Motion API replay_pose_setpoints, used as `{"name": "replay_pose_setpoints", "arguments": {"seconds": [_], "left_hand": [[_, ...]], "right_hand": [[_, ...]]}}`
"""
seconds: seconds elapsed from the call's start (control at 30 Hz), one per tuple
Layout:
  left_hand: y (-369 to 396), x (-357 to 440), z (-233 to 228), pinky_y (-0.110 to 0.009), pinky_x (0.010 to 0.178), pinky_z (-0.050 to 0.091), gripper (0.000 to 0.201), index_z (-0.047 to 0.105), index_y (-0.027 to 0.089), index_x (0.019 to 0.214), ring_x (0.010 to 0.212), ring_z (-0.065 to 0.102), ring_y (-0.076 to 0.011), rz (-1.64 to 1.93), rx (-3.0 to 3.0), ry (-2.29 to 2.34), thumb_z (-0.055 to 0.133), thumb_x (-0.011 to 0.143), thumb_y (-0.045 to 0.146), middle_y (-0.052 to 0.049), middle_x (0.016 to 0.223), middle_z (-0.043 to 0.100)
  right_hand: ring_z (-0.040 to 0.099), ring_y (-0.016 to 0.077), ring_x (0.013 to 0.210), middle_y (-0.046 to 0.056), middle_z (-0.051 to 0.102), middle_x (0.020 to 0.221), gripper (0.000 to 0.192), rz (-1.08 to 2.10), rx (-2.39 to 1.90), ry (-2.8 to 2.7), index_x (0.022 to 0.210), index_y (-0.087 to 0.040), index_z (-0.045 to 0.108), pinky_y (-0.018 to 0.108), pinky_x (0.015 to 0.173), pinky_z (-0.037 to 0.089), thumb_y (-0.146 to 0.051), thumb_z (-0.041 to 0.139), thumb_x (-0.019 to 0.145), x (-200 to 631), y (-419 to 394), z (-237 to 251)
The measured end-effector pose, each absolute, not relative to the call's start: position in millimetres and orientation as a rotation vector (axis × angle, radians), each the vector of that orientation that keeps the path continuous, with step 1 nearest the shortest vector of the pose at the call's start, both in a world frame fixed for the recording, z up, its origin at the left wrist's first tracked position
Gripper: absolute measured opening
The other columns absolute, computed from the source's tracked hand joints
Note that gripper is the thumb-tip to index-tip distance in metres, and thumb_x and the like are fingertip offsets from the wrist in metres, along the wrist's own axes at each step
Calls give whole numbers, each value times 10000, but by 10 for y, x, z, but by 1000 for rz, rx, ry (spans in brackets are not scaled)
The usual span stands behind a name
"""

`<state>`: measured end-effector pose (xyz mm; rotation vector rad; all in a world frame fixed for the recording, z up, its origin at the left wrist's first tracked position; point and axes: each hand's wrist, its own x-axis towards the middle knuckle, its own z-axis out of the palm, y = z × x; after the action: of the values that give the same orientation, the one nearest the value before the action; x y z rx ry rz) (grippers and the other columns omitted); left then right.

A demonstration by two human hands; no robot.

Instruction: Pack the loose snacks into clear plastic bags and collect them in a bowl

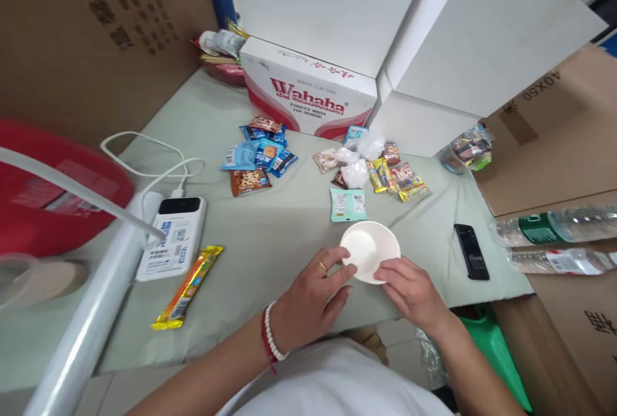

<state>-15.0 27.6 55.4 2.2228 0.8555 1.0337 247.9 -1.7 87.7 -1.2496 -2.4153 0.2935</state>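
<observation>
A white bowl [365, 242], round and with nothing visible in it, is at the front of the table between my hands. My right hand [409, 287] grips its right rim, fingertips over the edge and inside. On the left rim rest the fingers of my left hand [321, 294], curled, with a ring and a bead bracelet showing; its thumb lies lower, partly apart from the bowl. Just beyond the bowl is a mint-green snack packet [348, 204]. Small crumpled clear plastic bags [357, 171] lie behind that packet among yellow and brown snack packets [380, 175].
Blue and brown snack packets [265, 155] are piled at left centre. A power bank [171, 242] with a white cable and a yellow snack bar [187, 287] lie left. A Wahaha carton [308, 91] stands behind. At right are a phone [471, 252], a snack tub [466, 149] and plastic bottles [563, 226].
</observation>
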Motion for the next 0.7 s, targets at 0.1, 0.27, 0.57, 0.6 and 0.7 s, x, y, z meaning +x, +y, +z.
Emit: {"name": "replay_pose_setpoints", "arguments": {"seconds": [0.1, 0.27, 0.57, 0.6, 0.7], "left_hand": [[242, -109, 491, -396, 1025, 602, 437, 553, 209, 1400, 1323, 582, -249, 1052, 2224, 874, 561, 968, 145, -186, 1456, 524], [175, -458, 210, -329, 888, 641, 220, 645, 233, 1170, 1089, 703, -196, 1001, 2184, 1197, 530, 991, 176, -123, 1284, 627], [-162, -1091, -109, -355, 843, 634, 187, 680, 289, 1129, 1042, 717, -232, 881, 2151, 1596, 555, 990, 298, -75, 1231, 657], [-161, -1116, -107, -359, 844, 633, 195, 673, 291, 1147, 1044, 715, -235, 862, 2149, 1611, 559, 989, 297, -77, 1239, 650], [-70, -1105, -35, -391, 890, 624, 229, 641, 287, 1201, 1092, 695, -249, 871, 2127, 1648, 569, 984, 270, -88, 1277, 621]], "right_hand": [[698, 207, 882, 85, 719, 987, 175, 122, -1710, -2063, 1029, -204, 718, 311, 789, 574, -272, 560, 998, 3036, 48, 763], [674, 257, 897, 159, 714, 995, 342, -20, -2497, -1473, 1115, -106, 723, 356, 849, 504, -313, 498, 961, 4204, 850, 626], [657, 340, 1071, 326, 656, 1173, 467, -57, -2846, -1074, 1297, 40, 648, 393, 877, 470, -131, 554, 873, 5028, 2273, 548], [661, 336, 1066, 354, 624, 1223, 527, -82, -2831, -1075, 1351, 55, 602, 394, 866, 473, -155, 586, 868, 5059, 2337, 578], [680, 309, 987, 431, 494, 1348, 763, -192, -2641, -1297, 1468, 75, 458, 411, 790, 477, -358, 666, 875, 5101, 2421, 729]]}}
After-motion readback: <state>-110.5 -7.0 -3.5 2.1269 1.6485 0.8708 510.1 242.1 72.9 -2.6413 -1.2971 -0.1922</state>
